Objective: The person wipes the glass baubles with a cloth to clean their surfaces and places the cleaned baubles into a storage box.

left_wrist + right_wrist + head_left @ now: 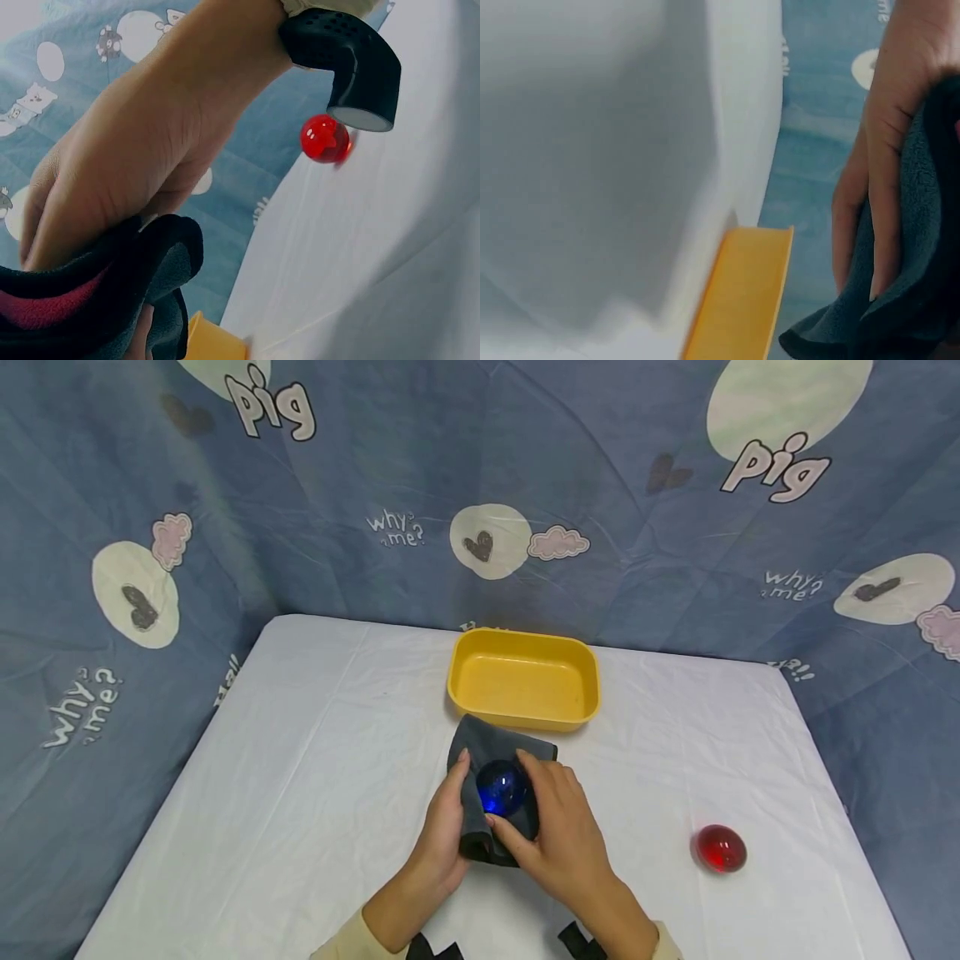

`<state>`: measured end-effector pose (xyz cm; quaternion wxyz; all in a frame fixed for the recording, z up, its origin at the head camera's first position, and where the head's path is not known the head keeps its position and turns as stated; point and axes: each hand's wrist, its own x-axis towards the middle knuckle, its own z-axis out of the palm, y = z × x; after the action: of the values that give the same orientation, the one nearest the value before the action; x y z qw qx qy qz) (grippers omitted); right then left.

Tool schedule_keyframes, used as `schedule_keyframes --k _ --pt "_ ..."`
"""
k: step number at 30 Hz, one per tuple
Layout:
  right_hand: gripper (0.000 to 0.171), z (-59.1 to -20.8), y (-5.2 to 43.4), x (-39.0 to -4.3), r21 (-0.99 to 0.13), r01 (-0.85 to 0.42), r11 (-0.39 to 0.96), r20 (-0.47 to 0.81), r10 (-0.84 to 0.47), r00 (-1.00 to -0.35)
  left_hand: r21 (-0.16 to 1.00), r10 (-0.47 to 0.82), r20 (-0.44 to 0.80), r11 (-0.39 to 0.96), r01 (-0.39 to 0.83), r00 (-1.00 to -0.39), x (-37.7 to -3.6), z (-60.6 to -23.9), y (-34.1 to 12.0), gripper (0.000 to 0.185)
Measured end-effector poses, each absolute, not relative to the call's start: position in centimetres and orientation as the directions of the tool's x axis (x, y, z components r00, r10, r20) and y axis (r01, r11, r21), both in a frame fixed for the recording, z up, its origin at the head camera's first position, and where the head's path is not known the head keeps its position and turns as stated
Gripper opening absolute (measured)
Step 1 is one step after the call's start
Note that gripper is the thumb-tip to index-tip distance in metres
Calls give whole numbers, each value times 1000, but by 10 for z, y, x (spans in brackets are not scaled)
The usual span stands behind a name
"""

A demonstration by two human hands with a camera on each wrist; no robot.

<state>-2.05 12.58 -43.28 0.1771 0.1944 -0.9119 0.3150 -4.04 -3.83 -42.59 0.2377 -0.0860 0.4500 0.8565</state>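
Wiping step in hand: left hand (444, 827) and right hand (558, 835) each grip the dark grey fleece cloth (487, 752) wrapped under the glossy blue glass ball (502, 788), mid-worktop, just before the yellow plastic tray (525, 639). Next move likely requires turning the ball within the cloth without releasing it.

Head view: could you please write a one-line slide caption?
Both hands, left and right, hold a shiny blue ball in a dark grey cloth before a yellow plastic tub.
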Motion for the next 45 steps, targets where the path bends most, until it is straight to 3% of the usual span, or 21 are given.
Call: schedule_keyframes --k 5,10,30,33,39,45 --pt "68 -435 125 -19 -441 -521 731 537 -250 -805 728 339 -363 -477 -491 -868 -40 -426 -38 70" --pt "60 -435 124 -20 -437 -533 724 565 -241 -789 725 344 -362 -480 -494 -866 -40 -426 -37 70" --pt "38 -435 127 -27 -598 -439 670 458 -164 -874 709 351 -382 -482 -515 -855 -40 -428 -37 72" --pt "44 -435 127 -26 -605 -416 679 415 -176 -892 710 345 -382 -484 -511 -857 -41 -428 -38 71" --pt "80 -434 127 -24 -551 -424 718 369 -247 -896 721 336 -369 -485 -495 -867 -43 -428 -38 70" --pt "76 -434 126 -24 -457 -495 739 482 -263 -836 716 354 -342 -501 -485 -871 -43 -427 -38 69"
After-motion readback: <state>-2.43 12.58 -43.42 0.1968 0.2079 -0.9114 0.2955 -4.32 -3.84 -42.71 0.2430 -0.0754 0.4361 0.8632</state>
